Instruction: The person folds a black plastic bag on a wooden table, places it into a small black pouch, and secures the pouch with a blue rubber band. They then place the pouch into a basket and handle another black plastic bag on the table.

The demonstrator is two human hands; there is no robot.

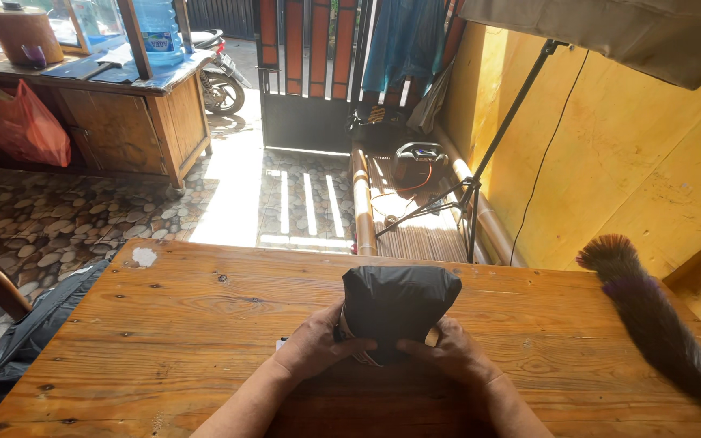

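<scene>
A small black bag [399,304], standing upright with a rounded, stuffed top, is held near the middle of the wooden desk [188,324], slightly toward the near edge. It is gripped from both sides. The left hand [316,345] is closed around the bag's lower left side, with the thumb laid across the front toward the bottom and the knuckles turned upward. The right hand [450,350] is pressed against the lower right side, its fingers wrapped toward the base and its thumb pointed inward, so that the two thumbs nearly meet under the front of the bag. Both forearms are brought in from the near edge of the desk and angled toward each other, with the wrists kept low over the boards. A strip of tan material is seen at the bag's base between the hands, though what it is cannot be told.

A dark feather duster [651,316] is laid along the right edge of the desk, well apart from the hands, its plume pointed away. Beyond the desk a light stand [480,178] is set on a bamboo bench [415,227].
</scene>
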